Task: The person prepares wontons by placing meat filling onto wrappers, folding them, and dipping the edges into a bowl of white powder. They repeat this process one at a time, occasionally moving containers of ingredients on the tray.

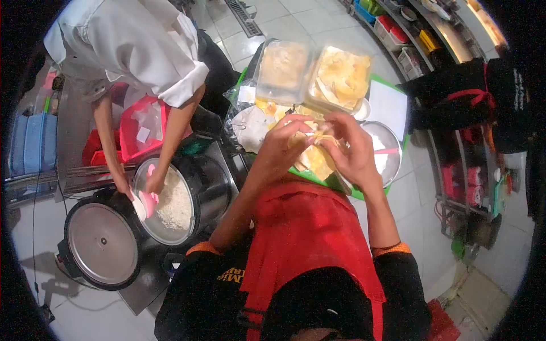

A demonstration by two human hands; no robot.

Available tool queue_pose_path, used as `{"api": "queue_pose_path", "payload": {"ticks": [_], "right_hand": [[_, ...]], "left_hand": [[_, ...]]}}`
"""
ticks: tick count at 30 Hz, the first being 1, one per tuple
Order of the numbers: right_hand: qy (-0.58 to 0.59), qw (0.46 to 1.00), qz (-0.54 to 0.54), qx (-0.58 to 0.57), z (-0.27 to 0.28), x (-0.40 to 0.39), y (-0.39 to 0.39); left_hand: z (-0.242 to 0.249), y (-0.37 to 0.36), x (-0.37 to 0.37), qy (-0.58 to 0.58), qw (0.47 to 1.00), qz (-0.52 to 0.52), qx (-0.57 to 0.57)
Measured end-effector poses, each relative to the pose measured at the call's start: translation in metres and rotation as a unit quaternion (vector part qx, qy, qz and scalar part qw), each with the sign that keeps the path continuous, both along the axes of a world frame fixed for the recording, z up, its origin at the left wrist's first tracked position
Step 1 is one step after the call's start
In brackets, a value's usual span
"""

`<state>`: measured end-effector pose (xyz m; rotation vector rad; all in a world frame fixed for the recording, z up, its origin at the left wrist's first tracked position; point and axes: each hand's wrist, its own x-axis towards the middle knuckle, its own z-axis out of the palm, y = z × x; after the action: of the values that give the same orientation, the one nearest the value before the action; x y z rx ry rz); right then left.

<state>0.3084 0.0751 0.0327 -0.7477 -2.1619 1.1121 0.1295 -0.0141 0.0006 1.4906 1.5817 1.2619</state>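
My left hand (280,149) and my right hand (357,152) meet over a green tray (320,181). Between their fingertips they pinch a small, folded yellow dough wrapper (324,138). Beneath them lie several loose yellow wrappers (315,162), partly hidden by my hands. Just beyond, a clear container (336,79) holds a pile of yellow wrapper sheets. Beside it, to the left, another clear container (283,62) has a pale tan mass in it. A metal bowl (396,149) with white contents and a pink-handled utensil (387,151) is right of my right hand.
At the left, a co-worker in a white sleeve (142,51) holds pink and white scoops (147,203) over a large pot of rice (175,206). Its round lid (102,241) is open beside it. Shelves (409,34) line the right side; another person in black (455,96) stands there.
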Motion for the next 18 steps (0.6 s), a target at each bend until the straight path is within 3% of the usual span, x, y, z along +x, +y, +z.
{"api": "queue_pose_path", "payload": {"ticks": [5,11,12,13,14,15,17,18], "right_hand": [[-0.007,0.999,0.000,-0.045,-0.014,-0.004,-0.002],[0.011,0.995,0.033,0.091,-0.031,-0.014,-0.001],[0.010,0.995,0.035,0.091,-0.028,-0.015,0.000],[0.028,0.999,0.027,0.036,-0.022,-0.017,0.002],[0.045,0.999,0.020,-0.019,-0.017,-0.018,0.004],[0.045,0.999,0.022,-0.018,-0.014,-0.020,0.008],[0.166,0.963,-0.040,-0.210,-0.011,-0.021,0.028],[0.176,0.957,-0.064,-0.222,-0.010,-0.022,0.044]], "left_hand": [[-0.007,-0.006,-0.001,-0.068,0.997,-0.032,-0.028],[-0.035,-0.004,0.001,-0.159,0.987,0.035,-0.002],[-0.035,-0.005,0.001,-0.244,0.969,0.035,-0.014],[-0.035,-0.004,0.001,-0.327,0.944,0.035,-0.025],[-0.042,-0.006,-0.004,-0.328,0.944,0.037,-0.024],[-0.054,-0.010,-0.013,-0.390,0.919,0.038,-0.048],[-0.061,-0.015,-0.023,-0.452,0.888,0.040,-0.073],[-0.059,-0.016,-0.026,-0.488,0.868,0.067,-0.059]]}}
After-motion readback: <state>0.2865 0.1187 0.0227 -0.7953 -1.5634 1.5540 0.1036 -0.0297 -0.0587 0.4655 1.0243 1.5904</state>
